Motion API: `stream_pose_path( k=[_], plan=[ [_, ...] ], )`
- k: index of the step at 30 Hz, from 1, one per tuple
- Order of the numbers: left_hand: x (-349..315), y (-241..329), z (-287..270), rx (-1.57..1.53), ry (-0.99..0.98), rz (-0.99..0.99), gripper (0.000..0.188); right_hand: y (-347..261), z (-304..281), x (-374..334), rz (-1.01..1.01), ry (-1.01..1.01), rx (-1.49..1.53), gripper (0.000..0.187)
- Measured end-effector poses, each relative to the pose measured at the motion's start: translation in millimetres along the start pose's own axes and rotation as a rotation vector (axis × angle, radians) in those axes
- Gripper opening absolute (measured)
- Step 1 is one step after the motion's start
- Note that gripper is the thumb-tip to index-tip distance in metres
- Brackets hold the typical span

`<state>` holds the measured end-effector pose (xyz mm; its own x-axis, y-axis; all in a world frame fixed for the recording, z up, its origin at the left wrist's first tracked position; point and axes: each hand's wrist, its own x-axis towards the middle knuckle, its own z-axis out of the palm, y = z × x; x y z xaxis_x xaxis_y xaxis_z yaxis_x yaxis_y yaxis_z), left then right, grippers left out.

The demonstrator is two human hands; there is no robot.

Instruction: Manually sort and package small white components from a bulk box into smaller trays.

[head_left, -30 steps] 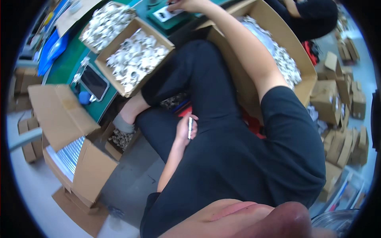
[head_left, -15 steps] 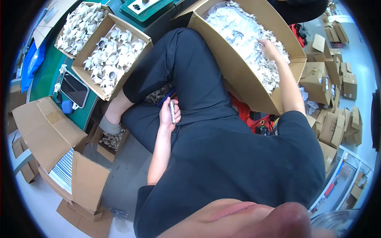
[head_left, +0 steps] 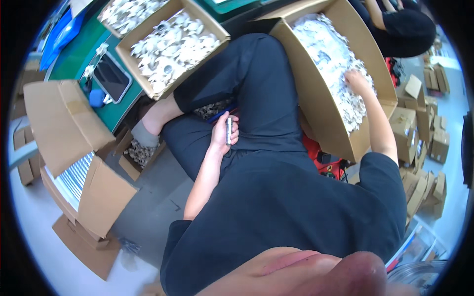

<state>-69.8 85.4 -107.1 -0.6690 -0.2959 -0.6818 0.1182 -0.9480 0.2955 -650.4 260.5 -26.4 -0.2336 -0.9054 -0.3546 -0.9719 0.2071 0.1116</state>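
Low over my lap, my left hand is closed round a small silvery metal cylinder, which stands up along its fingers. My right hand reaches into a long cardboard box on my right. Its fingers are curled down against the small white finned parts heaped there; whether a part is between them is hidden. Crumpled clear plastic covers the far side of that heap. On my left, a smaller cardboard box holds more white finned parts.
Another box of white parts, a phone and a blue case lie on the green table. An opened carton with striped contents stands at left. Stacked cartons and another person's arm are at right.
My view has shifted, so the boxes sit elsewhere in the picture. My right hand has moved nearer within the long box, its fingers more curled. My left hand still holds the cylinder.
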Motion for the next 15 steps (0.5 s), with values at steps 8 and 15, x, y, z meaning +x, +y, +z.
stream_pose_path(
  k=[8, 15],
  plan=[
    [-2.4, -1.5, -2.9, -0.023, -0.019, -0.009, 0.040, -4.7, 0.6, -7.2, -0.023, 0.018, -0.069, 0.009],
    [-2.3, 2.6, 0.5, -0.017, -0.012, -0.015, 0.039, -46.5, -75.8, 33.7, 0.303, 0.477, 0.837, 0.028]
  ],
)
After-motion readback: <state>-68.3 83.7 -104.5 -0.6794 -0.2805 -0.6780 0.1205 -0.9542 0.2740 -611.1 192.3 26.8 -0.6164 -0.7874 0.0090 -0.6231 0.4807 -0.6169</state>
